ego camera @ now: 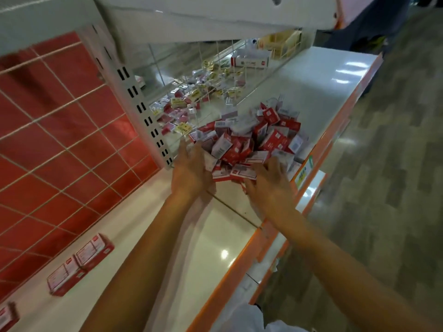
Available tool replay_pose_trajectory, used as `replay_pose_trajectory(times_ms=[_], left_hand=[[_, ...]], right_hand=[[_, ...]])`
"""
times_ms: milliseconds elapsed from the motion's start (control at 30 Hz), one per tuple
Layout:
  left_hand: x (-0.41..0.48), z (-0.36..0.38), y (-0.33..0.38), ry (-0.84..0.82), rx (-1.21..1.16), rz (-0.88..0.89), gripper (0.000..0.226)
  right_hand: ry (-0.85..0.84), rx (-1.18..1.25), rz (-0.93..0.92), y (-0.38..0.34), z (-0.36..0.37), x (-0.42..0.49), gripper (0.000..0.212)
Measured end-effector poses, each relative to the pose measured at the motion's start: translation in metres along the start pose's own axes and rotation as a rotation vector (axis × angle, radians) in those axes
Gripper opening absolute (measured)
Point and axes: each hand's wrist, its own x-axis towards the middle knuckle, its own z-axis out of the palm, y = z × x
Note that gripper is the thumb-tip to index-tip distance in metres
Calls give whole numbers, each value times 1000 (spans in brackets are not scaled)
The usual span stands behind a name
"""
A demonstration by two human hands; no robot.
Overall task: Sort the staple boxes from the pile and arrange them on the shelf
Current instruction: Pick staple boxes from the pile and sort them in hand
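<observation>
A loose pile of small red and white staple boxes (254,137) lies on the white shelf (318,75). My left hand (191,171) is at the pile's near left edge, fingers stretched toward the boxes. My right hand (271,180) is at the near right edge, fingers reaching into the lowest boxes. The view is blurred, so I cannot tell whether either hand holds a box. Two red boxes (81,264) lie flat in a row on the shelf at the lower left, against the back panel, and a third box (7,317) shows at the bottom left corner.
A red back panel with a white wire grid (60,140) stands at the left. A slotted white upright (146,116) rises just left of the pile. Behind a clear divider lie several mixed small packets (203,92). The shelf's orange front edge (335,130) borders a grey floor.
</observation>
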Motion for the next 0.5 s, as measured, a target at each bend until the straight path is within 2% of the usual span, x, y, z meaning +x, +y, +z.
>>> replay_pose_trajectory(times_ms=[133, 333, 500], left_hand=[[12, 4, -3, -58, -98, 73, 65], [-16, 8, 8, -27, -94, -56, 59], [-46, 12, 19, 40, -106, -73, 52]], right_hand=[[3, -38, 1, -1, -2, 0, 23], [6, 64, -41, 5, 2, -5, 18], [-79, 170, -69, 6, 0, -7, 26]])
